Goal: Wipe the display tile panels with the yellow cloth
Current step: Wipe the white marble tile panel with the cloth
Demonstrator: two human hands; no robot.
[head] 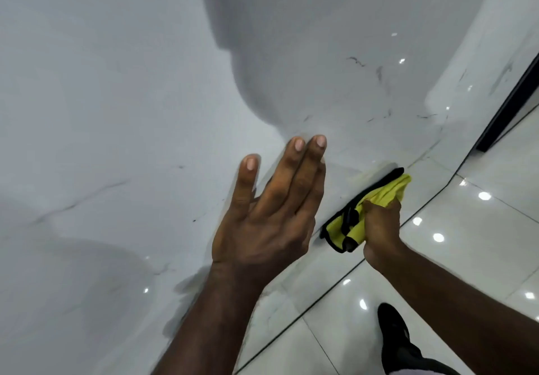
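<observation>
Low on the right, one yellow cloth [388,192], bunched and edged in black, presses against the foot of the glossy white, grey-veined tile panel [116,112], just above the shiny floor [481,243]. The right hand [379,229] grips it in curled fingers, while the left hand [268,220] is raised at the panel, fingers straight. One black shoe [392,325] shows nearest.

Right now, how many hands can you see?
2. The left hand is in the middle, fingers straight, in front of the tile panel. The right hand is lower right, gripping the yellow cloth near the panel's bottom edge.
</observation>
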